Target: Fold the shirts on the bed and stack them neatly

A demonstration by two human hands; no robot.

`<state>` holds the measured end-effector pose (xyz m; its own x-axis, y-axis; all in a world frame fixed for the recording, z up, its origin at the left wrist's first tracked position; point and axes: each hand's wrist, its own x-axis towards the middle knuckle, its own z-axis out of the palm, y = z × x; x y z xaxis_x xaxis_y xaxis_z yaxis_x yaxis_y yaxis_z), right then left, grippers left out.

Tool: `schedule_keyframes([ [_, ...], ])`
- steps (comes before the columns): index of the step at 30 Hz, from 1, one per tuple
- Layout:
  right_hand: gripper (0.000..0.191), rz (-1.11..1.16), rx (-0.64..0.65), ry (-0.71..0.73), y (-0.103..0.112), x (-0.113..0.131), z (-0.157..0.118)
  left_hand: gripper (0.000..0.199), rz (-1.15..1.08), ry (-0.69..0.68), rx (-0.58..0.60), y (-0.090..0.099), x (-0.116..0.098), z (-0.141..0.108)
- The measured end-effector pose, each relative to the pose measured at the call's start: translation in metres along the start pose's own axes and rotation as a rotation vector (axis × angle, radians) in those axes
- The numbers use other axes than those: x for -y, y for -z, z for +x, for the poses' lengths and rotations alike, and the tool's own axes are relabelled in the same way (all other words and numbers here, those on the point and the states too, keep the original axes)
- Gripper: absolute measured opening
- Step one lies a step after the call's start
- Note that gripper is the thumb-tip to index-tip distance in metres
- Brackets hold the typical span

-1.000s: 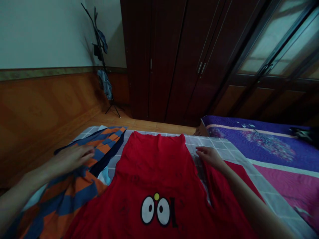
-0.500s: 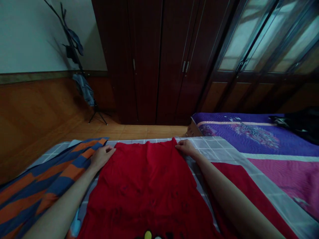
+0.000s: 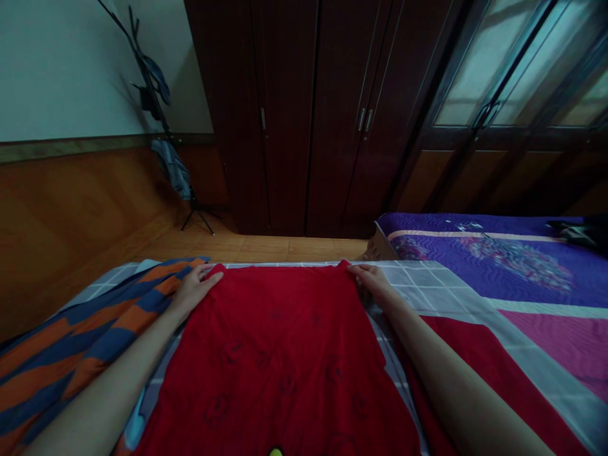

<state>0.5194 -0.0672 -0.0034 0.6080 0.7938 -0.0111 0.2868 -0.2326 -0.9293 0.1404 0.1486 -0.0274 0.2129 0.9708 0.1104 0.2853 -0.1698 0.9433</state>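
While red printed garment (image 3: 285,335) lies spread on gray checked sheet (image 3: 418,278), left hand (image 3: 194,289) pinches its far left corner, right hand (image 3: 373,280) its far right. Step in hand, apparently: straightening far edge; next move calls for even tension. Leftward, blue-and-orange fabric (image 3: 118,329); rightward, purple bedspread (image 3: 513,259).

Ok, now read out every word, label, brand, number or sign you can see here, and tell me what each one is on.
No readable text in view.
Red garment: faint dark marks, too indistinct to tell if they are letters.
Purple bedspread: small pale marks near its far edge, too blurred to read.
Black item: pale marks, also too blurred.
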Motion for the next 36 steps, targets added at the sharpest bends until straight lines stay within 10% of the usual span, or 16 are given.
schedule_keyframes([
  [5,0.013,-0.039,0.069,0.270,-0.018,0.025,-0.021,0.024,-0.140,-0.068,-0.040,-0.002,-0.011,-0.003],
  [9,0.019,-0.074,0.570,0.520,-0.021,0.047,-0.039,0.020,-0.296,-0.039,-0.023,0.006,-0.012,-0.002],
  [15,0.017,-0.061,0.979,0.281,0.007,0.049,-0.036,0.035,-0.389,0.048,0.059,0.009,-0.015,-0.004],
  [17,0.014,-0.004,0.905,0.239,0.012,0.046,-0.031,0.042,-0.387,0.051,0.099,0.008,-0.017,-0.006],
  [23,0.016,0.155,0.103,0.176,0.008,0.027,-0.011,0.025,-0.324,0.042,0.032,0.005,-0.011,-0.003],
  [30,0.027,0.062,0.264,0.171,0.022,0.029,-0.013,0.016,-0.232,0.013,0.031,0.009,-0.004,0.002],
  [36,0.047,-0.231,0.224,0.104,-0.007,0.022,-0.017,0.018,-0.088,-0.031,0.120,0.009,-0.012,-0.004],
])
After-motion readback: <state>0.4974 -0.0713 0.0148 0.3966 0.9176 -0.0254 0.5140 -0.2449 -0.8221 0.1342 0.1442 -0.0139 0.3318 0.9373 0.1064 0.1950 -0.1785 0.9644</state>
